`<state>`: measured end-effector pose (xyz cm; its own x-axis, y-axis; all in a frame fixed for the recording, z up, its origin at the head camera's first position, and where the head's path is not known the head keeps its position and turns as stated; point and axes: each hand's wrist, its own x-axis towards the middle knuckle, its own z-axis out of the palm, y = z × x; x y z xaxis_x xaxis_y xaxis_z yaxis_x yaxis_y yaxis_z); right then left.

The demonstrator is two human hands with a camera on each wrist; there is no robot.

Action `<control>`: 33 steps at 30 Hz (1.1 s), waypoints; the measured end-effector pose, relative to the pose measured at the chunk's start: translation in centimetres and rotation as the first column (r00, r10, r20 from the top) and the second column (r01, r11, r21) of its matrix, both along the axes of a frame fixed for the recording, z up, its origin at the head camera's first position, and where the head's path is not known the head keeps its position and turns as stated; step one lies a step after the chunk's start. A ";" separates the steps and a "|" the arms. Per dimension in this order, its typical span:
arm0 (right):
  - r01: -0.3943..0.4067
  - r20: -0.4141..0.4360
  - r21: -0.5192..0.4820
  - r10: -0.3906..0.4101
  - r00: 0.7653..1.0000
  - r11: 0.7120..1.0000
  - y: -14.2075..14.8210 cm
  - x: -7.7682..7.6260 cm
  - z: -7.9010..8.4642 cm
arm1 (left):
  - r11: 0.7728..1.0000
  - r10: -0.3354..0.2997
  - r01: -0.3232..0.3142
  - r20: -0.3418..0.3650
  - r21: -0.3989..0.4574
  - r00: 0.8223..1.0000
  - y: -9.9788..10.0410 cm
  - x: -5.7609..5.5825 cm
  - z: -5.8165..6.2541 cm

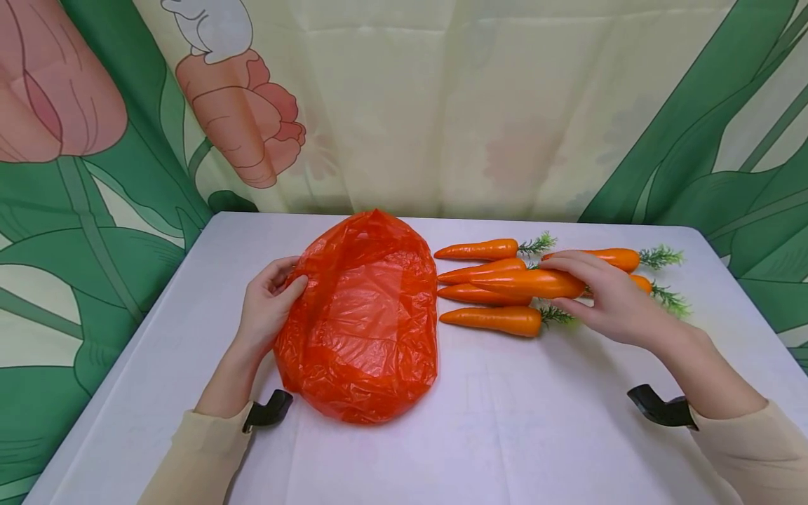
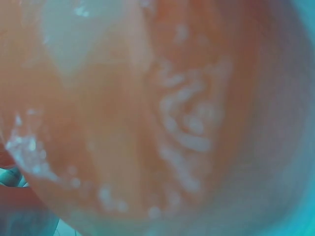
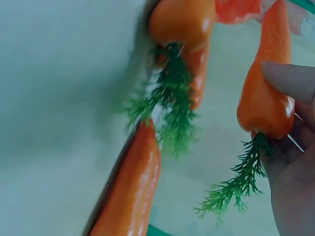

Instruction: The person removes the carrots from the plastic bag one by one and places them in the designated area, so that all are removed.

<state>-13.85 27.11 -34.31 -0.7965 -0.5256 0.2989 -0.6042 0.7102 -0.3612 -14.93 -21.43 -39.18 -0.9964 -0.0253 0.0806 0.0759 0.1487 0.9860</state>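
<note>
On the left of the table, my left hand pinches the left edge of a red plastic bag between thumb and fingers. The bag stands open and puffed out, its glossy film blurred across the left wrist view. My right hand grips an orange carrot near its leafy end, raised over the other carrots. Its tip points left, toward the bag. In the right wrist view, thumb and fingers close around this carrot, and green leaves hang below.
Several carrots lie right of the bag, among them a far one, a near one and one farther right. All rest on a white-covered table. A printed curtain hangs behind it.
</note>
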 end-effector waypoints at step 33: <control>0.215 0.057 0.018 -0.215 0.975 0.977 10.8 1.5 -3.6 | 1.000 -0.002 0.002 0.022 -0.006 1.000 0.1 0.1 0.3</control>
<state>-12.35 37.88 -37.89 -0.9071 -0.3433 0.2434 -0.4150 0.8254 -0.3827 -14.78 -21.35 -38.87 -0.9980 -0.0231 0.0587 0.0544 0.1550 0.9864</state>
